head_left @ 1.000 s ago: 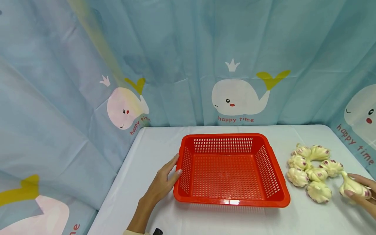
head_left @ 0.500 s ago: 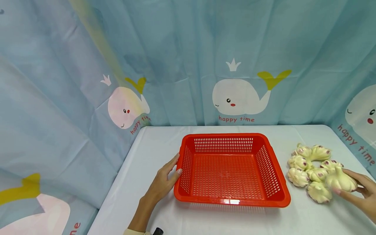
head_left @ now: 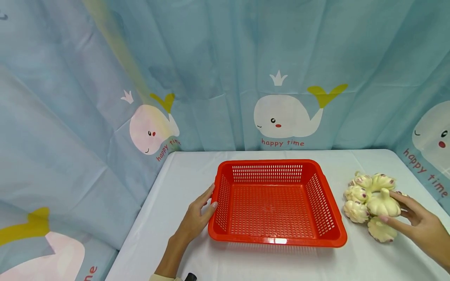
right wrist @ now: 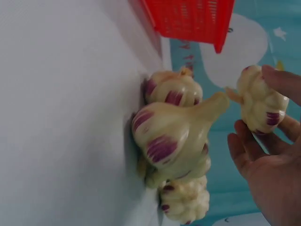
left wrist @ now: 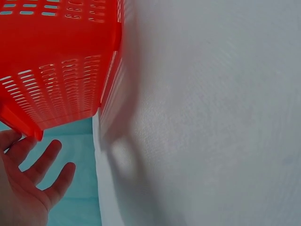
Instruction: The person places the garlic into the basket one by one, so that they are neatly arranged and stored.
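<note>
My right hand [head_left: 416, 220] pinches a garlic bulb [head_left: 384, 205] between thumb and fingers, stem upward in the head view. In the right wrist view, that garlic bulb [right wrist: 262, 100] is held clear of the table. Below and beside it lie several more garlic bulbs [head_left: 356, 212], white with purple patches; the held one hides part of the group. A red perforated basket [head_left: 274, 242] stands mid-table with nothing in it. My left hand [head_left: 192, 219] rests against its left rim. In the left wrist view, the left hand [left wrist: 33, 179] has spread fingers, some touching the rim.
A white cloth covers the table [head_left: 197, 164]. Blue curtains [head_left: 211, 78] printed with whales close in the back and both sides. The garlic pile lies just right of the basket, near the table's right edge.
My right hand has carried the garlic bulb leftward and up from the right edge, over the other bulbs. The left hand and basket have stayed put.
</note>
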{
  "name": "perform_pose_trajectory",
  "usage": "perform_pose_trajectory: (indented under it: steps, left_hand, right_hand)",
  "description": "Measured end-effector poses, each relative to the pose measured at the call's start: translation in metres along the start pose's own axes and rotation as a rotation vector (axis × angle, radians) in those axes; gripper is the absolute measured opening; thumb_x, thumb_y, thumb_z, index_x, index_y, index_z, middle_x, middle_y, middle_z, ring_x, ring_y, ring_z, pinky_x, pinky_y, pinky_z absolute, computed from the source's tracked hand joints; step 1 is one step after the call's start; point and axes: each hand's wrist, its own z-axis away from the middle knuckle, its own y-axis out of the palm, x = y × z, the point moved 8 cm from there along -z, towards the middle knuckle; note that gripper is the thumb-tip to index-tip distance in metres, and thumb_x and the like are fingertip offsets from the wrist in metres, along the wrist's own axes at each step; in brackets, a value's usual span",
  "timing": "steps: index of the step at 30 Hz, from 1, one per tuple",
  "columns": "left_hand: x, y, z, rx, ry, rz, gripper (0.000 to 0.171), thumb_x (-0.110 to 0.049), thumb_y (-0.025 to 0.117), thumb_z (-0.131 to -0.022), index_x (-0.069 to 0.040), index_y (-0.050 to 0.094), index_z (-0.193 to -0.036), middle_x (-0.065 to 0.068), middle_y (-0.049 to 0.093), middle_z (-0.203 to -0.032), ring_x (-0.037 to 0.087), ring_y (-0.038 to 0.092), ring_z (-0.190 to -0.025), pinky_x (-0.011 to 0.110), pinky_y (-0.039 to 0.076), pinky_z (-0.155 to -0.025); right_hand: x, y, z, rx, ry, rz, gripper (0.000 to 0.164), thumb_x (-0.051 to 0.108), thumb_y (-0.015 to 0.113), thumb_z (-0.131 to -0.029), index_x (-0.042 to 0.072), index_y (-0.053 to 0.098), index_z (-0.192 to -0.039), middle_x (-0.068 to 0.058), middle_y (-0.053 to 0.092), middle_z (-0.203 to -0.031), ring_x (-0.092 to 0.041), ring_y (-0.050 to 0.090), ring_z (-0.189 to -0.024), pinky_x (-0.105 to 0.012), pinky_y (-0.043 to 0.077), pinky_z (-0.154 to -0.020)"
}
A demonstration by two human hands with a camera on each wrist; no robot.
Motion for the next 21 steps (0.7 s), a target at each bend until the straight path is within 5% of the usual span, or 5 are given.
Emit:
perform_pose_trajectory:
  steps: [7,11,16,21]
  left_hand:
    - [-0.001,0.002,-0.001,-0.003,0.002,0.018,0.064,-0.032,0.059,-0.109,-0.019,0.036,-0.167,-0.006,0.040,-0.168,0.025,0.055,-0.144,0.056,0.055,-0.107]
    - [-0.001,0.005,-0.002,-0.017,0.004,0.051,0.063,-0.028,0.059,-0.108,-0.016,0.037,-0.166,-0.002,0.044,-0.166,0.027,0.060,-0.137,0.046,0.059,-0.104]
    - [0.003,0.008,0.000,-0.037,0.006,0.142,0.060,-0.023,0.059,-0.109,-0.015,0.039,-0.165,0.006,0.051,-0.162,0.031,0.067,-0.127,0.031,0.063,-0.094]
    - [0.006,0.011,0.003,-0.032,-0.033,0.254,0.060,-0.023,0.058,-0.110,-0.019,0.037,-0.167,0.008,0.048,-0.164,0.038,0.066,-0.130,0.033,0.064,-0.089]
  right_hand:
    - [0.017,0.010,-0.009,0.109,-0.012,-0.062,0.082,0.008,0.072,-0.102,0.001,0.024,-0.167,0.010,0.024,-0.167,0.027,0.026,-0.128,0.006,0.031,-0.099]
    - [0.029,0.013,-0.016,0.126,-0.039,-0.094,0.080,0.006,0.072,-0.100,0.001,0.027,-0.166,0.009,0.030,-0.163,0.024,0.036,-0.122,0.006,0.041,-0.086]
    - [0.047,0.021,-0.026,0.134,-0.072,-0.128,0.077,0.006,0.073,-0.099,0.008,0.033,-0.166,0.007,0.039,-0.157,0.021,0.044,-0.114,0.001,0.047,-0.083]
    - [0.063,0.029,-0.032,0.136,-0.117,-0.175,0.077,0.003,0.074,-0.098,-0.001,0.034,-0.163,0.013,0.039,-0.155,0.020,0.044,-0.120,0.002,0.045,-0.090]
